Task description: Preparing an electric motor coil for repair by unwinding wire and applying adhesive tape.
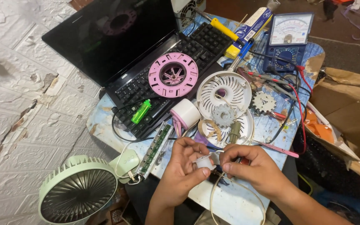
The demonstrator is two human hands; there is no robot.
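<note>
My left hand (183, 166) pinches a small white cap-shaped part (205, 162) between thumb and fingers at the near edge of the small table (234, 202). My right hand (253, 166) meets it from the right, fingertips closed on the same small part and the thin wires at it. A white cord (213, 196) loops down from under both hands. Just beyond them lie a white round slotted fan cover (226, 89), a second white disc (246, 125) with a grey gear (223, 115) on it, and a white and pink cylinder (185, 113).
An open black laptop (117, 37) fills the back left, with a pink round fan frame (173, 75) and a green lighter (141, 111) on its keyboard. A blue analogue multimeter (289, 41) with red and black leads sits back right. A green circuit board (154, 150), pale green fan (76, 189), yellow-handled screwdriver (223, 29), cardboard box (346, 112).
</note>
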